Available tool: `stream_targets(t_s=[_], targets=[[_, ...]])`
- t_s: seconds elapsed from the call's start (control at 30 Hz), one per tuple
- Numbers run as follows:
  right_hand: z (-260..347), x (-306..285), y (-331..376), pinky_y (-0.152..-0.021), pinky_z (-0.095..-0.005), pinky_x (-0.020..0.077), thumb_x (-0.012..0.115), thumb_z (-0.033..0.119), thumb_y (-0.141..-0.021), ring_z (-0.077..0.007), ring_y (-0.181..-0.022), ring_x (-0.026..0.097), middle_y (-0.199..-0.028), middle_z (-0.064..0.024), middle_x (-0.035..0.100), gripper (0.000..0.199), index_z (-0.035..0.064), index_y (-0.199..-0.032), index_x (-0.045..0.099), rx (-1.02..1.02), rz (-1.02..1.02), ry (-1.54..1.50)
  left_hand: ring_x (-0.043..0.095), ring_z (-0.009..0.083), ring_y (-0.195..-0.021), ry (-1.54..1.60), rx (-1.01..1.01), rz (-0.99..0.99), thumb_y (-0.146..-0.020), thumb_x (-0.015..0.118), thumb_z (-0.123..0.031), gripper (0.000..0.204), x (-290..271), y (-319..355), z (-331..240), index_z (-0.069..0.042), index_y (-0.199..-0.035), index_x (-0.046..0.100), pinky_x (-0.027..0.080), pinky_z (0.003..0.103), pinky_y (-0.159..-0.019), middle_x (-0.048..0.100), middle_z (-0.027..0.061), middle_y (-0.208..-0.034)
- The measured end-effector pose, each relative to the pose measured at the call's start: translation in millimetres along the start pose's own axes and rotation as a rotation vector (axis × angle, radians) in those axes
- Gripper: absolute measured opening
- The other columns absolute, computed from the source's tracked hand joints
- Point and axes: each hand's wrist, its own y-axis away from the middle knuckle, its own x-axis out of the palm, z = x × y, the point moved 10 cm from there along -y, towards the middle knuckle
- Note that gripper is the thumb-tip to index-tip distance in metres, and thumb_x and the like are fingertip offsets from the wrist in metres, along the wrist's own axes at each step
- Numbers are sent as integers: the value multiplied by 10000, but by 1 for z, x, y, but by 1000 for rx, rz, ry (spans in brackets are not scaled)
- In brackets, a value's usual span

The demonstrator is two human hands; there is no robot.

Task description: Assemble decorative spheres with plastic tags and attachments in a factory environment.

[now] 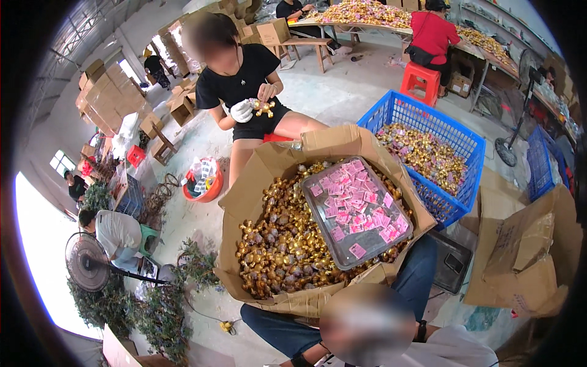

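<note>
Low in the head view, a round blur covers both of my hands. Only the wrist of my left hand (315,353) and the wrist of my right hand (430,331) show at its sides, with dark bands, so fingers and anything held are hidden. Just beyond them, against my legs, stands an open cardboard box (241,177) full of small shiny gold figures (275,251). A grey tray (351,262) rests on the figures, scattered with small pink cards (348,202). Across the box, a seated person holds a gold figure (264,108), one hand in a white glove.
A blue crate (471,183) of gold pieces stands at the right, near a torn carton (520,257) and a dark tray (449,278) bearing a phone (454,263). Left are a red basin (211,192), a fan (88,262) and greenery (162,318). People work behind.
</note>
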Motion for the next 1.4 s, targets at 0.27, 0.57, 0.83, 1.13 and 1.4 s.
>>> stream_targets(t_s=[0.27,0.57,0.83,1.13,1.4], targets=[[48,-18,28,-764,-401,546,615,350,-955,-291,-926,698,-1021,-157,679,466,48,-1290,497,-212,-251,1072,469,54,-648,346,-98,-379,-1014,511,-451,420,-34,1,50,-67,-1003,682,353,234,-570,563,-65,-755],[53,9,64,-657,-434,514,551,293,-990,-374,-774,667,-869,-155,671,267,65,-1129,541,-188,-127,1149,476,65,-744,77,-189,-231,-1049,459,-380,384,-25,21,28,-47,-1173,605,382,219,-626,558,-45,-876],[-21,19,47,-682,-335,520,472,266,-1033,-204,-730,674,-886,-105,683,291,29,-1086,632,28,167,746,516,91,-988,73,142,-310,-1054,476,-218,277,-26,20,16,8,-1162,594,427,263,-913,604,14,-1046],[-4,19,40,-642,-342,535,666,229,-922,-187,-733,709,-829,-101,707,242,5,-999,617,56,-63,774,525,73,-979,215,417,-543,-1008,539,-68,194,-38,50,-2,-20,-1195,536,436,234,-877,584,2,-1105],[-39,-8,39,-510,-272,475,758,224,-858,-124,-608,654,-757,-53,651,309,15,-905,534,305,-120,495,545,88,-935,9,405,-502,-957,557,18,208,-19,70,-26,-44,-1155,552,448,240,-846,559,14,-1041]])
